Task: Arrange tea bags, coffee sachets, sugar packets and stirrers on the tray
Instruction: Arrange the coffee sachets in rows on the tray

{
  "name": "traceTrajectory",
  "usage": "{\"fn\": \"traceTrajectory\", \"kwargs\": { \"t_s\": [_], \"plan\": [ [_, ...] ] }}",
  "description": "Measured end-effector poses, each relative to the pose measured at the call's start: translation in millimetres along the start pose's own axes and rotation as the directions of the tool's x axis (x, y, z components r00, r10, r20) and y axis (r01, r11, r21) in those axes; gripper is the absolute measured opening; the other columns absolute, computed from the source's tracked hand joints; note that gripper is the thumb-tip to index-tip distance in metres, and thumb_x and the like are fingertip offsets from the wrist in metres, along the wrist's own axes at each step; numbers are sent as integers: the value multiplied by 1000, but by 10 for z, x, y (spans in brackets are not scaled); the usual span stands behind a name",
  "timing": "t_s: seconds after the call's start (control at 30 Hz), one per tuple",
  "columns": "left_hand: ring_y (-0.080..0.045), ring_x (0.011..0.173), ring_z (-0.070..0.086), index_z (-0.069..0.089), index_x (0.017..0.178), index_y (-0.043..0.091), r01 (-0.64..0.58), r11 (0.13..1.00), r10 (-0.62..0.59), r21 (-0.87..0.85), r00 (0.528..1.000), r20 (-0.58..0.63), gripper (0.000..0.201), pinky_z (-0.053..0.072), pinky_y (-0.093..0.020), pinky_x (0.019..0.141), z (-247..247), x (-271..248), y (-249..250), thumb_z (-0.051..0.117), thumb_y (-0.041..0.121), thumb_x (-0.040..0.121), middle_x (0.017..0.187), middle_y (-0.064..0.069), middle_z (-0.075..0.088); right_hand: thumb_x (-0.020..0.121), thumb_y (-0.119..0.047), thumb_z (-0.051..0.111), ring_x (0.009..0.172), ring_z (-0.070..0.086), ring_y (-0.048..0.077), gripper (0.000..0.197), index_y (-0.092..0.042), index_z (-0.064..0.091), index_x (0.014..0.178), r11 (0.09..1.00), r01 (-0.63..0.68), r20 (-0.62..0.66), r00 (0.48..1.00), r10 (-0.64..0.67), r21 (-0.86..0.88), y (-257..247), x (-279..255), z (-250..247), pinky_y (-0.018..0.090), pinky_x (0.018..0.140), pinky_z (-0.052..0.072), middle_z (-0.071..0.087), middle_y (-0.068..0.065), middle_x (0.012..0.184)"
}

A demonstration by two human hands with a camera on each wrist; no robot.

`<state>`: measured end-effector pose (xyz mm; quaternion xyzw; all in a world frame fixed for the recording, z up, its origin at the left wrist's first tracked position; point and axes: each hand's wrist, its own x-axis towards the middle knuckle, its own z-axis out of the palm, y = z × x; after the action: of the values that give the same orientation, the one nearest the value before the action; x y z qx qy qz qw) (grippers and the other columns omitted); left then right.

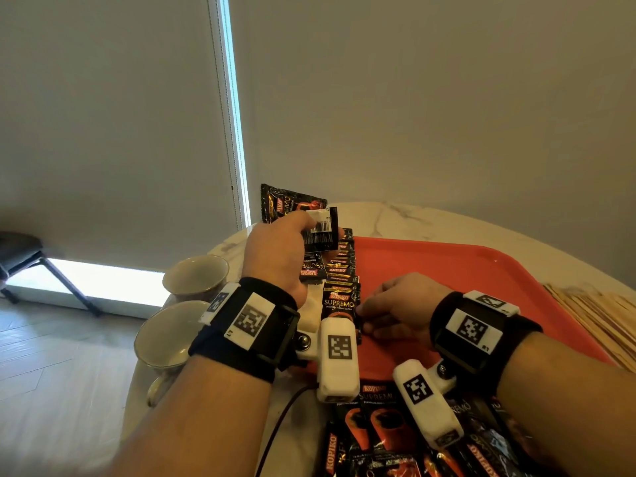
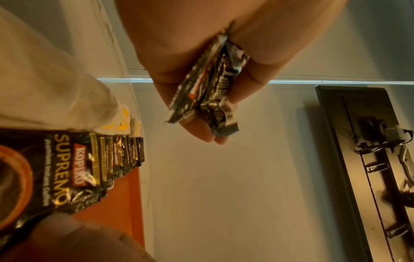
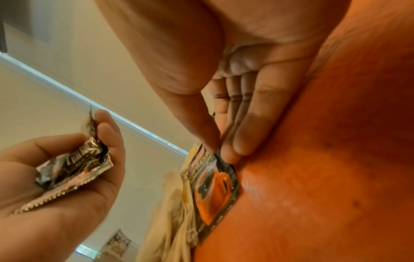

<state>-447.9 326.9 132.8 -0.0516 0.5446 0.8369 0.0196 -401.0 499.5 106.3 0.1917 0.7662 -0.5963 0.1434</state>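
Red tray (image 1: 447, 270), cups (image 1: 196, 277) left, stirrers (image 1: 592, 315) right, sachet row (image 1: 339, 266) between.

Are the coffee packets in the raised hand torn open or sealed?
Cannot tell. The left hand grips the packets edge-on; their crimped edges look unbroken, but the fingers hide part of them.

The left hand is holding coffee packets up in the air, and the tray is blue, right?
Not quite: the tray is red, not blue, as the head view shows. The left hand does hold coffee packets up in the air.
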Motion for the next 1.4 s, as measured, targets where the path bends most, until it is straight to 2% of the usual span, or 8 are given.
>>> {"fn": "traceTrajectory", "kwargs": {
  "t_s": [0.3, 0.47, 0.63, 0.83, 0.97, 1.1, 1.27, 1.4],
  "plan": [
    [-37, 91, 78, 72, 117, 1, 59, 995, -71, 77, 985, 155, 35, 62, -44, 72, 35, -71, -68, 83, 12, 85, 104, -20, 79, 76, -38, 76, 67, 66, 15, 36, -13, 68, 100, 860, 308, 29, 937, -349, 406, -197, -230, -78, 33, 66, 53, 68, 0, 79],
    [-38, 94, 76, 72, 116, -1, 79, 994, -93, 74, 972, 214, 58, 61, -38, 68, 58, -107, -60, 89, 22, 66, 111, -22, 77, 85, -8, 72, 59, 66, 14, 12, -5, 67, 95, 800, 412, -25, 894, -447, 436, -248, -257, -109, 26, 57, 56, 70, 5, 72],
    [-35, 86, 69, 67, 132, 2, 175, 984, -171, 8, 945, 277, 91, 58, -43, 79, 50, -113, -16, 98, 44, 57, 124, -25, 73, 79, -11, 72, 55, 62, 12, 12, -10, 65, 90, 756, 327, 20, 912, -410, 567, -275, -217, -165, 23, 52, 56, 70, 3, 70],
    [-26, 71, 74, 72, 116, 8, 89, 996, -88, -1, 991, 103, 29, 59, -35, 55, 43, -96, -27, 71, 31, 97, 97, -18, 79, 85, -6, 77, 57, 64, 16, 15, -17, 69, 81, 667, 609, -291, 793, -536, 429, -367, -270, -257, 25, 49, 53, 73, 2, 74],
    [-24, 66, 73, 73, 118, 9, 110, 994, -107, -5, 982, 153, 22, 59, -35, 55, 73, -148, -27, 60, 20, 104, 98, -16, 79, 80, -8, 83, 71, 68, 15, 20, -23, 75, 70, 649, 734, -374, 670, -642, 201, -393, -274, -286, 28, 59, 56, 73, 3, 79],
    [-32, 75, 74, 70, 116, 6, 137, 988, -123, -66, 975, 183, 30, 59, -40, 65, 112, -178, 7, 66, 31, 101, 97, -19, 79, 76, -3, 83, 74, 69, 14, 16, -18, 81, 76, 682, 731, -237, 667, -707, 22, -379, -298, -222, 35, 73, 60, 76, 3, 81],
    [-34, 81, 74, 71, 117, 7, 101, 995, -94, -19, 972, 214, 51, 62, -40, 66, 99, -171, 9, 78, 42, 81, 102, -19, 79, 78, -3, 82, 82, 70, 9, 13, -15, 82, 82, 661, 728, -91, 657, -749, -182, -379, -364, -178, 20, 73, 57, 76, -4, 89],
    [-29, 82, 74, 70, 118, 3, 6, 995, -32, 100, 964, 263, 28, 58, -35, 64, 56, -148, -43, 74, 7, 90, 101, -17, 76, 82, -7, 78, 77, 68, 12, 15, -22, 81, 84, 734, 671, -116, 725, -679, -103, -379, -332, -165, 30, 68, 58, 76, -4, 87]
  ]
}}
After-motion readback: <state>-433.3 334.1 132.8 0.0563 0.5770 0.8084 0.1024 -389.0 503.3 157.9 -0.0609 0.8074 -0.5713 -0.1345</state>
